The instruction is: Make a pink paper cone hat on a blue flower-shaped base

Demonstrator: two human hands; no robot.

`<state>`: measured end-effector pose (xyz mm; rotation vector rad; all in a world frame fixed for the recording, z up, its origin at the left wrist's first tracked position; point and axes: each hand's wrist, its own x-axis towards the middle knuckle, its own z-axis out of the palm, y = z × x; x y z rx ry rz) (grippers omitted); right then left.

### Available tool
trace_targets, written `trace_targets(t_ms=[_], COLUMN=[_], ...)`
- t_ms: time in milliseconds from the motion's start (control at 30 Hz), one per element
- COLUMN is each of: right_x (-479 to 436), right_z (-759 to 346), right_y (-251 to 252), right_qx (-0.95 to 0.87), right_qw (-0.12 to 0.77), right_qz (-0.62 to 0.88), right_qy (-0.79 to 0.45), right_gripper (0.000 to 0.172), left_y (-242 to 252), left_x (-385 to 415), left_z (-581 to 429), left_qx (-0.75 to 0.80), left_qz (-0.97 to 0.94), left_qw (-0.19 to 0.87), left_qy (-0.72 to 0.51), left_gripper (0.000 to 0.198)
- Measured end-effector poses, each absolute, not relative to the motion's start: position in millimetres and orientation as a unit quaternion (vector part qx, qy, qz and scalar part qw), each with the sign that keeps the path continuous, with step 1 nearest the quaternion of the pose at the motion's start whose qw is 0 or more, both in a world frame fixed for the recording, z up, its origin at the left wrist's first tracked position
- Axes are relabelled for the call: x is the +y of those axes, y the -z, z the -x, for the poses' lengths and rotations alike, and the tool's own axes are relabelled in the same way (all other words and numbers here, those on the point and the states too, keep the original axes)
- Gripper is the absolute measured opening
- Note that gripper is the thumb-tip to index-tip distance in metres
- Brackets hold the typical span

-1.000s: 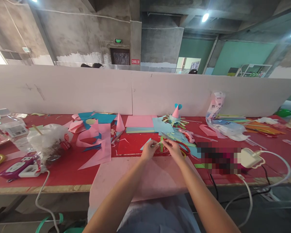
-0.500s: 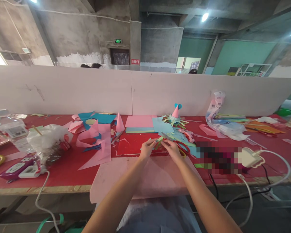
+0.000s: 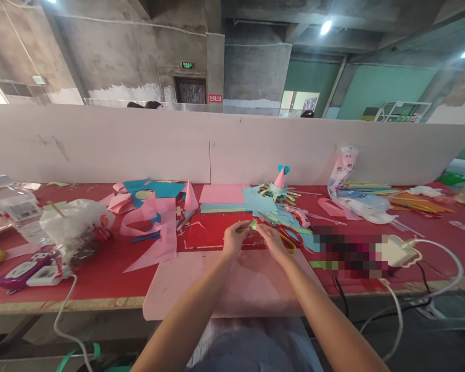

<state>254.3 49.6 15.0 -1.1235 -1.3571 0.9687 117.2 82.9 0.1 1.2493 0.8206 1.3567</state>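
Observation:
My left hand (image 3: pixel 235 236) and my right hand (image 3: pixel 271 240) meet above the red sheet (image 3: pixel 209 232), fingers closed on a small green paper strip (image 3: pixel 253 225) between them. Much of the strip is hidden by the fingers. Just right of my right hand lie scissors (image 3: pixel 292 236) with red and yellow handles. Behind the hands are a light blue sheet (image 3: pixel 259 199) and a pink sheet (image 3: pixel 222 194). A pink paper cone (image 3: pixel 280 179) with blue pieces on top and a fringe of strips stands farther back. Another plain pink cone (image 3: pixel 190 197) stands to the left.
Pink paper scraps (image 3: pixel 165 232) and blue paper (image 3: pixel 165 188) lie left. A bagged item (image 3: pixel 75 227), a purple power strip (image 3: pixel 23 271) and a bottle (image 3: pixel 13 199) sit farther left. A pink glue gun (image 3: pixel 299 216), a plastic bag (image 3: pixel 368 206) and a white adapter (image 3: pixel 397 251) are on the right.
The fingertips have drawn closer around the green strip, and less of it shows. The right hand has shifted slightly left. Objects on the table stay in place.

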Motion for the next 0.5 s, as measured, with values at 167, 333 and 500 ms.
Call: trace_targets(t_ms=[167, 333, 500], right_x=[47.9, 54.1, 52.7], right_z=[-252.0, -254.4, -254.9], right_y=[-18.2, -10.1, -12.4], right_qx=[-0.588, -0.57, -0.631], right_qw=[0.52, 0.543, 0.496], right_qz=[0.454, 0.475, 0.417], right_qy=[-0.422, -0.393, -0.426], right_gripper=[0.041, 0.042, 0.037], left_y=[-4.8, -3.0, 1.2], left_x=[79.4, 80.3, 84.2], left_z=[-114.1, -113.7, -112.1], left_qx=[0.387, 0.395, 0.4], left_qz=[-0.542, -0.549, -0.546], left_qw=[0.482, 0.478, 0.457], left_qy=[-0.569, -0.56, -0.577], left_gripper=[0.024, 0.024, 0.021])
